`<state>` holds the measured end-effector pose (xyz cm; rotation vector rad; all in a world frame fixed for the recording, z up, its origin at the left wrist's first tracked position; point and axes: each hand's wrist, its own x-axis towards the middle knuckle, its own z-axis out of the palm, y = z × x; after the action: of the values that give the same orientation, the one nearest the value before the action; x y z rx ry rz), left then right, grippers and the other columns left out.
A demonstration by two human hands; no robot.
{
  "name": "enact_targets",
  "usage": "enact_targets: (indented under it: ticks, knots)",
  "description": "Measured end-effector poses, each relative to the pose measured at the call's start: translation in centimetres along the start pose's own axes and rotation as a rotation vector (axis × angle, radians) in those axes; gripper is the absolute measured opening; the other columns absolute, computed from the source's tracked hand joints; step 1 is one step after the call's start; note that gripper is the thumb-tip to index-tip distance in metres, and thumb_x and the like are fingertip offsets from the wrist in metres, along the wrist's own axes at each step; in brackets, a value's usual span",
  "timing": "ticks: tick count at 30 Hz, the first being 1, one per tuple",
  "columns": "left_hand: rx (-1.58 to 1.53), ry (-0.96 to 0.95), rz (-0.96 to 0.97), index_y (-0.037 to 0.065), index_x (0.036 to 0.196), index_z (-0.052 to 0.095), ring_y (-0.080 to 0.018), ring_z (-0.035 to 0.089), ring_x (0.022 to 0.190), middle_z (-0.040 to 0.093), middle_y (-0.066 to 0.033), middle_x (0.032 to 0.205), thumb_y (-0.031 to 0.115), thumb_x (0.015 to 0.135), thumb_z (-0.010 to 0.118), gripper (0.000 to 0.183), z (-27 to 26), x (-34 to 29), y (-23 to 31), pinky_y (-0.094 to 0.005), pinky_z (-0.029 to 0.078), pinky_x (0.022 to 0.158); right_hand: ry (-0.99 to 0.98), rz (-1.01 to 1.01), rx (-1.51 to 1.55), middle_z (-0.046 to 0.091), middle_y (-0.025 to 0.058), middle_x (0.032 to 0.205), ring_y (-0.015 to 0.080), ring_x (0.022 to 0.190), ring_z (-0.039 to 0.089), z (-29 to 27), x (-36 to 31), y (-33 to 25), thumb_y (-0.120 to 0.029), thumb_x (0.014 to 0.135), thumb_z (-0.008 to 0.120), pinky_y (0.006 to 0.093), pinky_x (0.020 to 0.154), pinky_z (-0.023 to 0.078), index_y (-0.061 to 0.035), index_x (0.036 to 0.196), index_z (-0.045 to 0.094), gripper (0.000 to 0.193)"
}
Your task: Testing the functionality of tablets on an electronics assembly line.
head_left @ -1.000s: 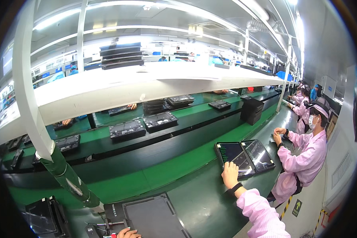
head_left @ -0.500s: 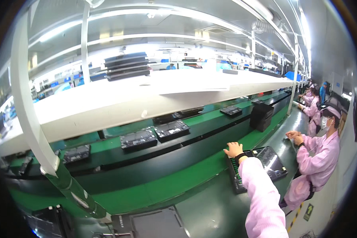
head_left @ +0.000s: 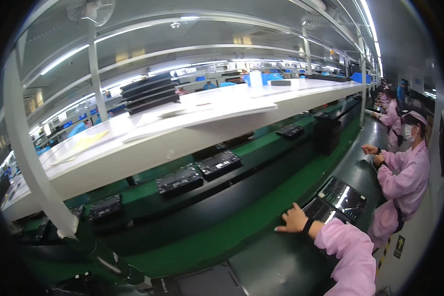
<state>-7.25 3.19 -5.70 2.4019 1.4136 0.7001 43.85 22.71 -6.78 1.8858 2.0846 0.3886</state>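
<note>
My right hand reaches in from the lower right in a pink sleeve with a black wristband. Its fingers are apart and the thumb points left. It is beside the left edge of a flat black glossy panel, whose near part is hidden by my wrist and sleeve; whether the fingertips touch it, I cannot tell. A second dark glossy panel adjoins it on the far right side. Both lie on the dark green bench. My left hand is out of view.
Several black rectangular units rest along the green line across from me. Above it runs a white shelf with stacked black trays. A post stands left. A masked co-worker in pink works at right. A dark grey case lies nearest.
The view has tilted slightly. My right hand has moved nearer to me, off the top of the near panel to its left edge. The green strips on that panel no longer show.
</note>
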Motion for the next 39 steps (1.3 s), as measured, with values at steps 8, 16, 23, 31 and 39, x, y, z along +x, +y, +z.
enact_targets:
  ticks: [8, 16, 23, 31, 39]
  knots:
    - [0.045, 0.007, -0.025, 0.003, 0.095, 0.066, -0.0307, 0.051, 0.114, 0.063, -0.0113, 0.111, 0.012, 0.087, 0.058, 0.014, -0.8, 0.5, 0.6, -0.0404, 0.040, 0.099, 0.338, 0.202, 0.623, 0.061, 0.0230, 0.098, 0.0382, 0.093, 0.059, -6.0, -12.9, 0.7, -0.036, 0.087, 0.062, 0.0485, 0.087, 0.045, -0.0001, 0.125, 0.050, 0.053]
    - [0.096, 0.038, 0.001, 0.008, 0.095, 0.066, -0.0286, 0.051, 0.114, 0.064, -0.0065, 0.110, 0.013, 0.087, 0.058, 0.012, -0.6, 0.5, 1.2, -0.0411, 0.038, 0.096, 0.397, 0.644, 0.585, 0.062, 0.0281, 0.089, 0.0463, 0.087, 0.059, 7.6, -17.0, 12.6, -0.021, 0.088, 0.057, 0.0542, 0.081, 0.045, 0.0064, 0.101, 0.050, 0.031]
    - [0.027, 0.028, -0.014, 0.003, 0.095, 0.066, -0.0307, 0.050, 0.116, 0.063, -0.0111, 0.111, 0.013, 0.088, 0.058, 0.014, -1.1, 0.8, 1.8, -0.0407, 0.038, 0.099, 0.055, 0.749, 0.711, 0.058, 0.0352, 0.108, 0.0483, 0.106, 0.055, 6.6, -16.9, 11.7, -0.042, 0.094, 0.046, 0.0498, 0.094, 0.042, 0.0103, 0.106, 0.056, 0.055]
    - [0.012, 0.046, -0.013, 0.004, 0.095, 0.065, -0.0319, 0.050, 0.116, 0.063, -0.0117, 0.110, 0.012, 0.086, 0.060, 0.012, -1.1, 0.6, 1.1, -0.0412, 0.039, 0.100, 0.028, 0.598, 0.765, 0.057, 0.0317, 0.109, 0.0478, 0.106, 0.052, 8.9, -17.6, 11.8, -0.043, 0.098, 0.038, 0.0489, 0.093, 0.041, 0.0078, 0.110, 0.054, 0.055]
    - [0.045, 0.049, 0.018, 0.005, 0.094, 0.064, -0.0306, 0.050, 0.116, 0.063, -0.0102, 0.110, 0.012, 0.086, 0.061, 0.011, -0.9, 0.2, -0.1, -0.0418, 0.038, 0.099, 0.068, 0.711, 0.905, 0.061, 0.0275, 0.103, 0.0379, 0.102, 0.058, 4.9, -18.5, 9.3, -0.047, 0.096, 0.041, 0.0419, 0.091, 0.043, 0.0075, 0.104, 0.057, 0.057]
